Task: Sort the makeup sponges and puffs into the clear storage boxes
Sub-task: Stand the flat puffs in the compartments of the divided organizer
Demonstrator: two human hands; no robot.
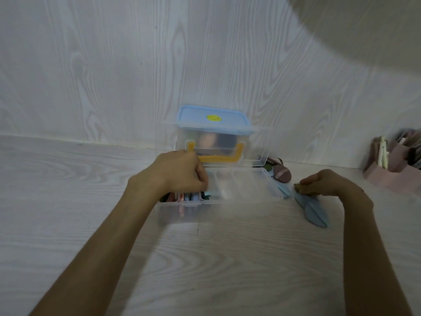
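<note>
An open clear storage box (246, 190) lies in the middle of the pale wood surface. Several puffs (189, 197) stand on edge in its left end. My left hand (180, 172) reaches into that end, fingers curled over the puffs; what it holds is hidden. To the right of the box my right hand (323, 182) pinches a small olive-brown puff (299, 187). Grey-blue teardrop puffs (313, 210) lie under and in front of that hand. A mauve puff (282, 173) lies by the box's far right corner.
A taller clear box with a blue lid (213, 118) and a yellow handle (218, 158) stands behind the open box against the wall. A pink organiser (391, 176) with items stands at the far right.
</note>
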